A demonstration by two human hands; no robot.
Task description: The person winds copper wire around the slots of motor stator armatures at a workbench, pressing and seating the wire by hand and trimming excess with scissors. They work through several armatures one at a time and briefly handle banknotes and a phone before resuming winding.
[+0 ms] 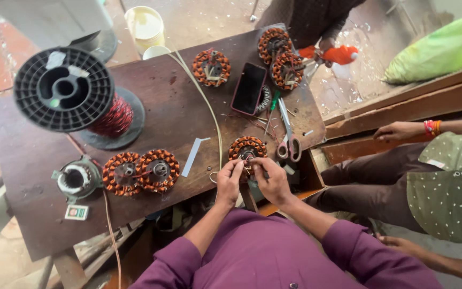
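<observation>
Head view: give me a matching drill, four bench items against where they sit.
Items:
1. wire spool
2. phone
3. scissors
4. stator at the left hand and right hand

Places:
A. table's near edge, by both hands
B. far left, standing on end
C. right of the phone, handles toward the camera wearer
D. face-up, centre-right, between wound stators

Pairs: 1-B, 2-D, 3-C, 4-A

Bare table (pixel 172 115) left of wound stator (pixel 247 147), scissors (pixel 290 140) crowding right, paper strip (pixel 194 156) and cord (pixel 209 115) between
</observation>
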